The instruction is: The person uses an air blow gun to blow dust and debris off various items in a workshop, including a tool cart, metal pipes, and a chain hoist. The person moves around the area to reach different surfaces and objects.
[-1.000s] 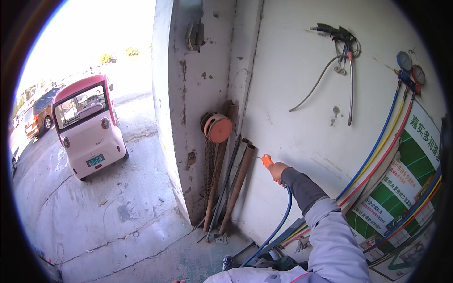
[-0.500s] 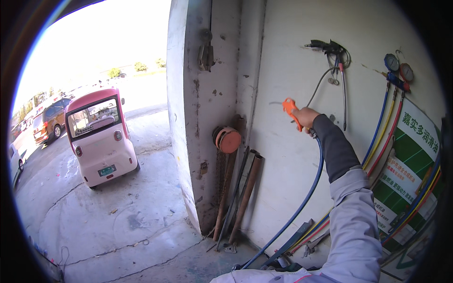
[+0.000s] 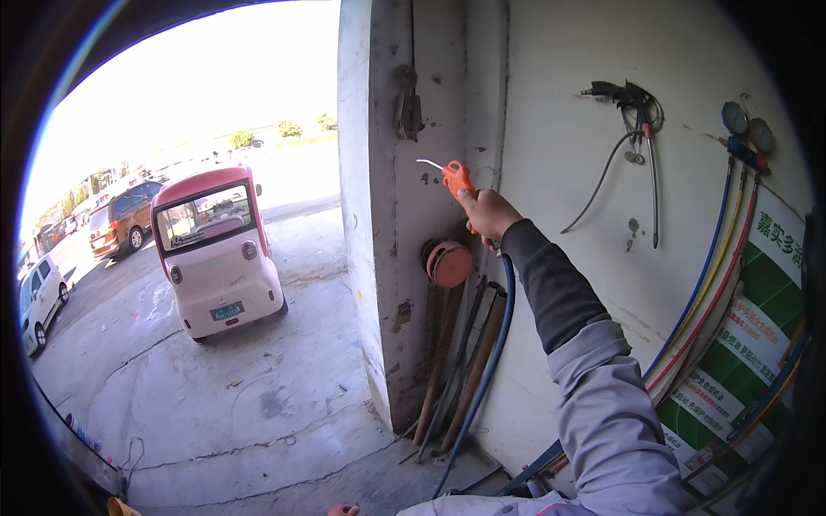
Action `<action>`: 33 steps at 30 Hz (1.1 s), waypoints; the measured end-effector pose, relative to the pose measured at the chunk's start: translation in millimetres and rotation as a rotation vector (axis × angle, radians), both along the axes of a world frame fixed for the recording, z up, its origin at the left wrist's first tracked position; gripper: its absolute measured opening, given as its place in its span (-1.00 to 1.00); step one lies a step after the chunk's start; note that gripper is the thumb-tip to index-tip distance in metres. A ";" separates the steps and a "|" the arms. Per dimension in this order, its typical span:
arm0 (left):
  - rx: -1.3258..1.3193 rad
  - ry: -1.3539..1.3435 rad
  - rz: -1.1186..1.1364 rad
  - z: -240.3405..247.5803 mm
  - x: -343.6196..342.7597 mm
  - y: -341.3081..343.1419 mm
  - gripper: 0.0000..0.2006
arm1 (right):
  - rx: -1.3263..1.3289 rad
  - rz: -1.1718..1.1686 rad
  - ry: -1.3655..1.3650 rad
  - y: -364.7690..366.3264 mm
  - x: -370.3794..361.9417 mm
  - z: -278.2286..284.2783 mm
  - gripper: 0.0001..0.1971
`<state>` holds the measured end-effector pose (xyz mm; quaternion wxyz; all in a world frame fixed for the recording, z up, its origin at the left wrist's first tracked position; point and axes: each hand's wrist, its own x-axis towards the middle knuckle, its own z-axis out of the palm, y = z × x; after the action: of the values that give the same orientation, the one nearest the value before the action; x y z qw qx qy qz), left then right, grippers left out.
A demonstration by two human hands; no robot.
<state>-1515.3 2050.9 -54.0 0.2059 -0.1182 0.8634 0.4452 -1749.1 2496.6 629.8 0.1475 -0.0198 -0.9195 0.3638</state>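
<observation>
My right hand (image 3: pixel 490 214) is closed around the handle of an orange air blow gun (image 3: pixel 459 179), held out at arm's length in front of the concrete pillar. Its thin pale nozzle points to the left. From the base of the gun a dark blue air hose (image 3: pixel 492 361) hangs down toward the floor. Only a sliver of my left hand (image 3: pixel 344 510) shows at the lower edge; what its fingers do is hidden.
A pink and white small car (image 3: pixel 219 279) stands outside to the left. Metal pipes (image 3: pixel 476 365) lean beside the pillar (image 3: pixel 366 215), under a round orange chain hoist (image 3: pixel 449 264). A black inflator gun (image 3: pixel 624 93) and a gauge set (image 3: pixel 747 142) with coloured hoses hang on the right wall.
My right hand has carried the blow gun leftward from the wall to the pillar, and the hose has followed. The view has turned slightly left. A bit of my left hand has appeared below.
</observation>
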 end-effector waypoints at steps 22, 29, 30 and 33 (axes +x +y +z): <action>-0.124 -0.133 -0.107 43.7 41.4 -11.6 -0.55 | -0.094 -0.155 -0.387 0.0 -54.7 -364.8 -0.38; -0.152 -0.153 -0.093 41.5 56.2 -9.5 -0.56 | -0.059 -0.198 -0.358 7.1 -80.4 -393.8 -0.39; -0.179 -0.153 -0.106 41.3 58.1 -8.2 -0.56 | -0.055 -0.177 -0.410 9.3 -81.8 -404.8 -0.39; -0.224 -0.146 -0.111 44.4 63.4 -4.9 -0.56 | -0.038 -0.175 -0.537 10.9 -83.6 -446.1 -0.38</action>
<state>-1451.9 2046.0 -9.6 0.2779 -0.1245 0.8956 0.3243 -1832.7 2507.5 183.7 -0.0709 -0.1973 -0.9136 0.3485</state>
